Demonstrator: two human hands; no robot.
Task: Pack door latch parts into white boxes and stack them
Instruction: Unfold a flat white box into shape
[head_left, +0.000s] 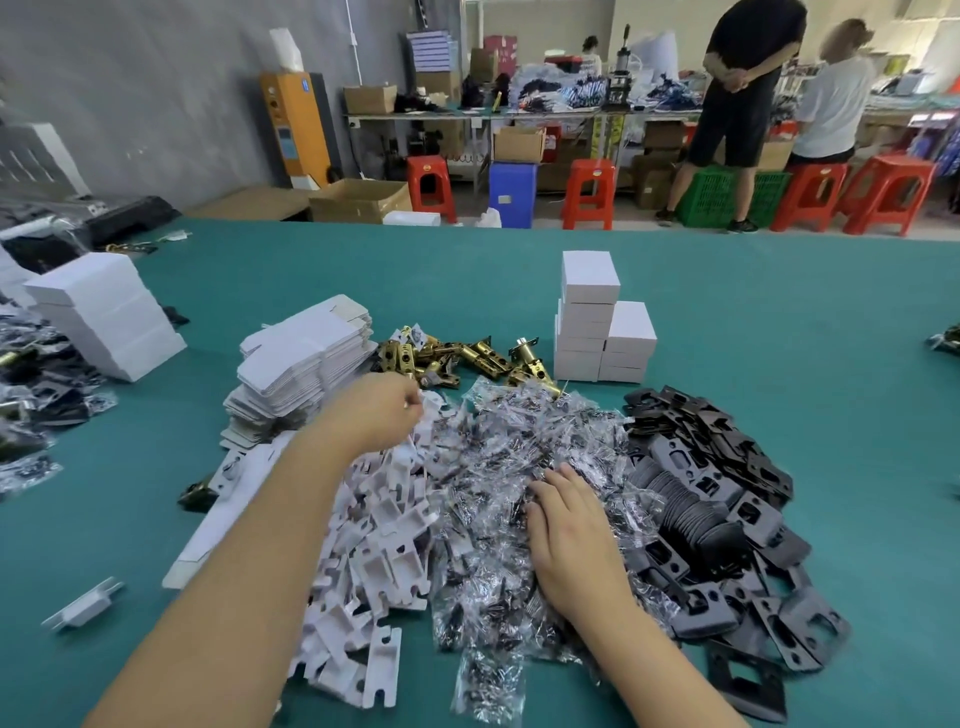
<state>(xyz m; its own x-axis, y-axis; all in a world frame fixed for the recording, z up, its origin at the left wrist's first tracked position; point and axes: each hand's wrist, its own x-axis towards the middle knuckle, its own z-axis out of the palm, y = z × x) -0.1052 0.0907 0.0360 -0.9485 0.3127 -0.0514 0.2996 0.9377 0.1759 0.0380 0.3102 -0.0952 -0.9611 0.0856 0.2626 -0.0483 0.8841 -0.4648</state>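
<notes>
On the green table the door latch parts lie in heaps side by side. The brass latches lie at the far side of the heaps, their long bodies mostly flat and pointing in mixed directions, several running left to right; one stands more upright with its round end up. Just right of them stand the packed white boxes in two stacks touching each other, the left stack taller, each box with its long side running away from the viewer. To the left of the latches is a leaning pile of flat unfolded boxes, their long axis running roughly toward the far right.

In front lie three heaps, touching: white plastic inserts on the left, clear bags of screws in the middle, black plates on the right.

The left hand reaches to the far edge of the insert heap, near the latches; its fingers are curled in, and it is blurred, so whether they pinch anything cannot be told. The right hand rests palm down on the screw bags with fingers straight and slightly spread, pointing away and to the left.
</notes>
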